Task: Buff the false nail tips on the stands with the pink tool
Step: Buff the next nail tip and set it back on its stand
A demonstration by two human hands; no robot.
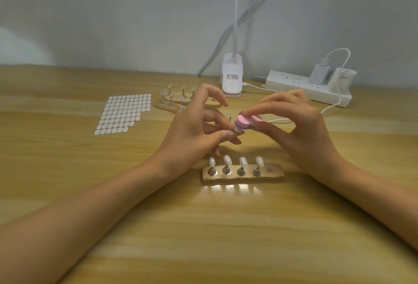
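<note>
Hands meet over the table: left hand pinches a small nail holder, right hand pinches the pink tool, laid on the holder's top. At 6 o'clock, four false nail tips stand on a wooden stand. Second stand at 11 o'clock, sticker sheet at 10 o'clock.

Glossy wood-look desk, shiny metal, matt pink.
Desk gleams, smooth grained wood finish throwing back light; tips milky, glossy plastic; each stand polished metal on a rough-edged, matt tan base; pink tool looks matt and grainy; power strip and lamp clamp smooth white plastic; dots flat matt white.
</note>
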